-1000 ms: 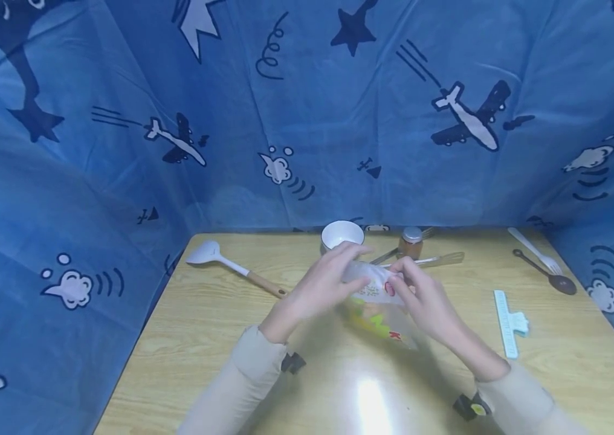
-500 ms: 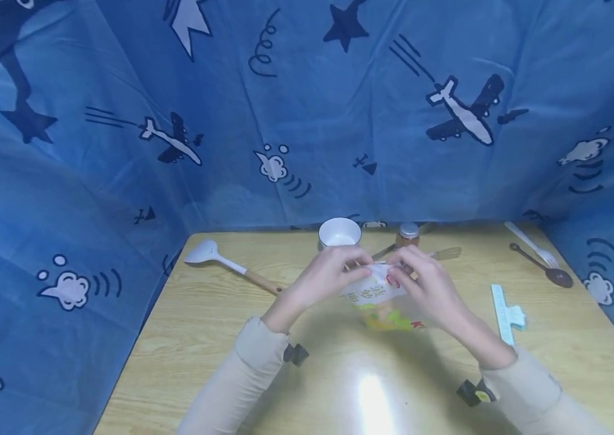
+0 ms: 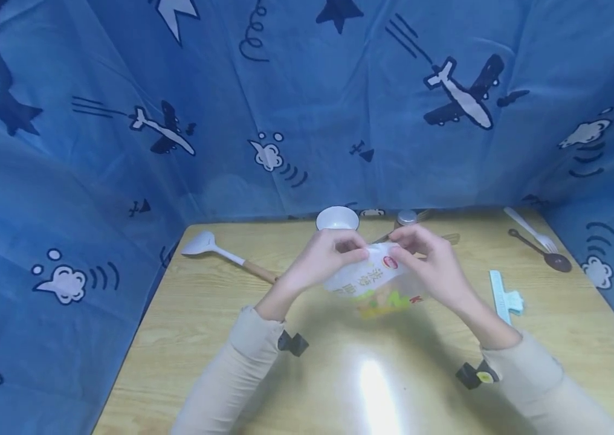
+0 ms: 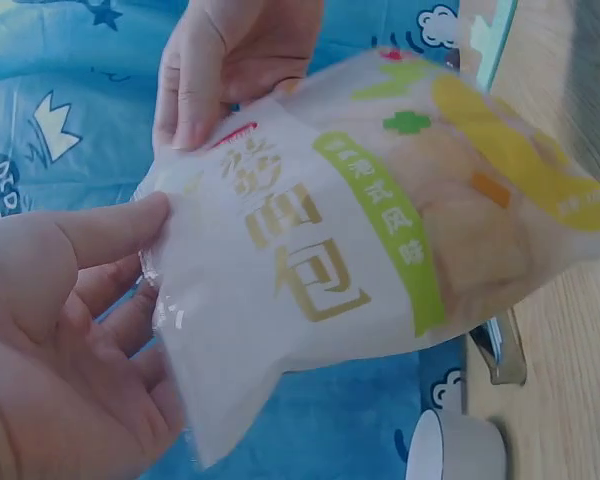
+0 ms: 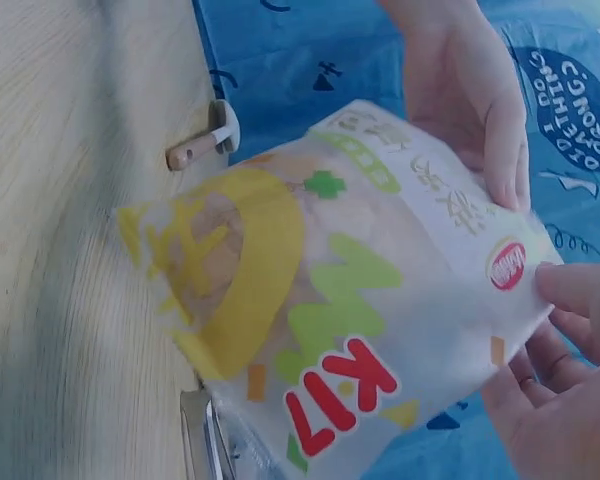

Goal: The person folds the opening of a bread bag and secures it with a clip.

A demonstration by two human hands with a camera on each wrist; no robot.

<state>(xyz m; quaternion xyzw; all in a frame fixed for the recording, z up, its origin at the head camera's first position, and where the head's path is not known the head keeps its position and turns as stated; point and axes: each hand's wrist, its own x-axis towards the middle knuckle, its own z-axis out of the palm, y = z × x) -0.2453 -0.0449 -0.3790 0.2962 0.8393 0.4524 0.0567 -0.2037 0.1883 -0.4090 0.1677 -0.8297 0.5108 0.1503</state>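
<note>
A sealed-looking plastic bread bag [image 3: 374, 281], white at the top and see-through lower down, hangs above the table between both hands. Pale bread pieces show through the film in the left wrist view, where the bag [image 4: 380, 220] bears gold lettering and a green band. My left hand [image 3: 326, 257] pinches its top edge on one side, thumb on the near face. Close beside it, my right hand [image 3: 434, 263] pinches the same edge near the red oval logo. On the right wrist view's side of the bag [image 5: 350, 290], red "K17" print is visible.
Behind the hands stand a white bowl [image 3: 338, 219] and a small lidded jar [image 3: 407, 218], with utensils partly hidden. A wooden-handled spatula [image 3: 231, 257] lies left. On the right are a light-blue clip [image 3: 504, 299], a white fork [image 3: 535, 232] and a brown spoon [image 3: 549, 257].
The bag has been raised and tilted so more of its printed face shows. Both hands have drawn in to its top edge, fingers gathering there. The head view has shifted slightly.
</note>
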